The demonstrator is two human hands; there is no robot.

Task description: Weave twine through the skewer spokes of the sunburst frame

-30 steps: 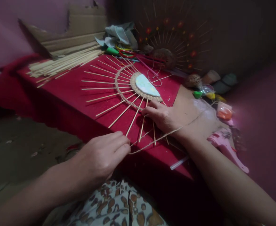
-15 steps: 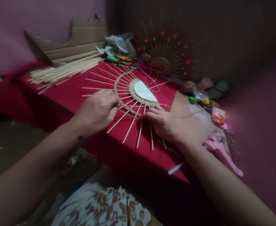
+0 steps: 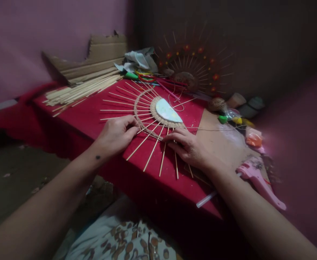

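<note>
- Left hand [image 3: 116, 134] — fingers curled, pinching at the twine ring of the sunburst frame [image 3: 147, 112], centre frame.
- Right hand [image 3: 186, 146] — palm down, fingers spread flat, pressing the lower sticks.

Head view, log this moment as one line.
left hand: on twine ring | right hand: pressing sticks | glue gun: beside right forearm

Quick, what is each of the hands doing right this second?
Left hand: fingers curled at the twine ring of the stick sunburst; a grip cannot be told.
Right hand: open, flat, pressing on the sticks.
</note>
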